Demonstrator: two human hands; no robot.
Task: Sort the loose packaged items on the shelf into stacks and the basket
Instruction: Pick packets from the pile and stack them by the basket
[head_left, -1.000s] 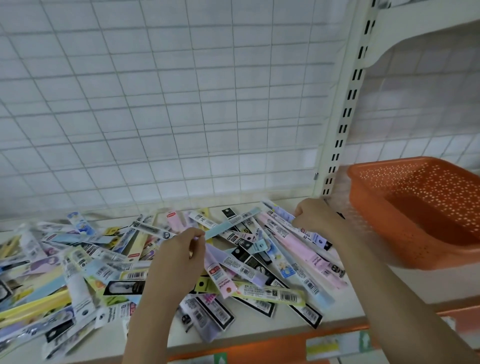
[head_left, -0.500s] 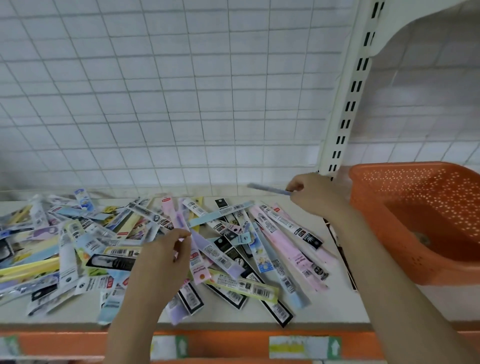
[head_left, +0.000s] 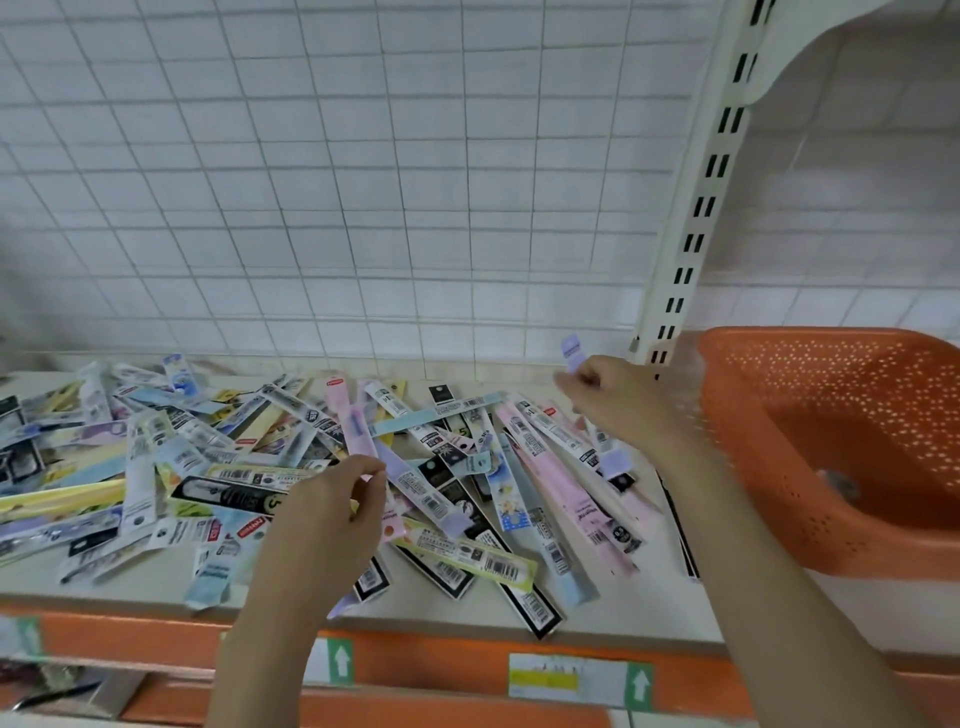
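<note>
Since half a second ago, our right hand (head_left: 605, 395) has lifted its lilac packet (head_left: 573, 352) clear of the pile and turned it upright, so that its top now pokes above our knuckles instead of pointing left. Our fingers are curled round the packet, pinching its lower part, and the hand hovers just left of the orange basket (head_left: 779, 467), close to its perforated wall but not over the rim.

Our left hand (head_left: 332, 519) has stayed low over the middle of the heap, thumb and forefinger closed on the lower end of a pink packet (head_left: 356, 431) that runs away from us across the other packs.

The loose packaged items (head_left: 467, 493) lie in an unsorted spread on the shelf (head_left: 639, 608), overlapping at every angle, from the far left edge of the view to just short of the basket. A pale blue strip (head_left: 441, 415) lies crosswise on top, between our two hands. The basket sits at the right end of the shelf, beside the slotted upright (head_left: 696, 218); one small dark thing (head_left: 836, 483) lies on its floor, too blurred to identify.

A white wire grid (head_left: 311, 182) backs the shelf.
</note>
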